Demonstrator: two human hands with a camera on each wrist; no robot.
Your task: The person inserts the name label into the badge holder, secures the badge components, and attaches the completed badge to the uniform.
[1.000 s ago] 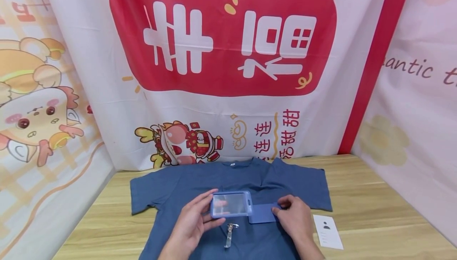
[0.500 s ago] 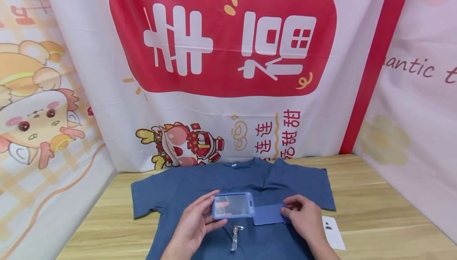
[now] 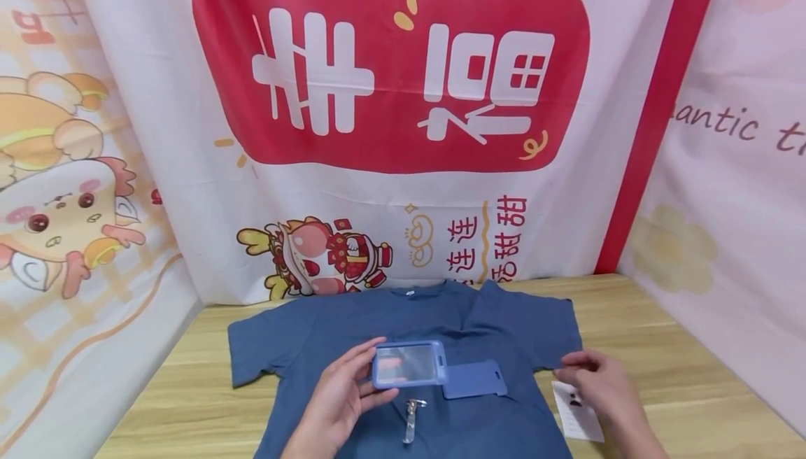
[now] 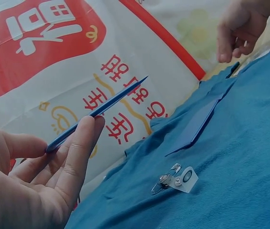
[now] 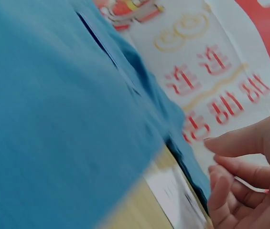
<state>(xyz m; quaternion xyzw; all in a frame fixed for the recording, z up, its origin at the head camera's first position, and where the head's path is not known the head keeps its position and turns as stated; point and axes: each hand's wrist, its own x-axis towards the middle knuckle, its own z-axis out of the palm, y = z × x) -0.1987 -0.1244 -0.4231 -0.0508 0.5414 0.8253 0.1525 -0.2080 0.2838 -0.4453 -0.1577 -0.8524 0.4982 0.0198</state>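
My left hand (image 3: pixel 340 396) pinches a blue badge holder frame (image 3: pixel 409 362) with a clear window, above the shirt; the left wrist view shows that frame edge-on between thumb and fingers. Flat on the shirt lies the blue back panel (image 3: pixel 474 380), slotted at its right end. A metal-and-clear-strap badge clip (image 3: pixel 411 420) rests on the fabric below the frame. Over the white ID card (image 3: pixel 579 420) on the table hovers my right hand (image 3: pixel 601 389), its fingers loosely bent with nothing between them. The hand hides part of the card's top in the head view.
A dark blue T-shirt (image 3: pixel 352 326) is spread over the wooden table (image 3: pixel 164 389), collar toward the back. Printed cloth hangs as a back wall (image 3: pixel 403 193), with more cloth walls at left and right.
My right hand has let go of the blue back panel, leaving it on the shirt, and moved right to the white card. The left hand still holds the frame in nearly the same place.
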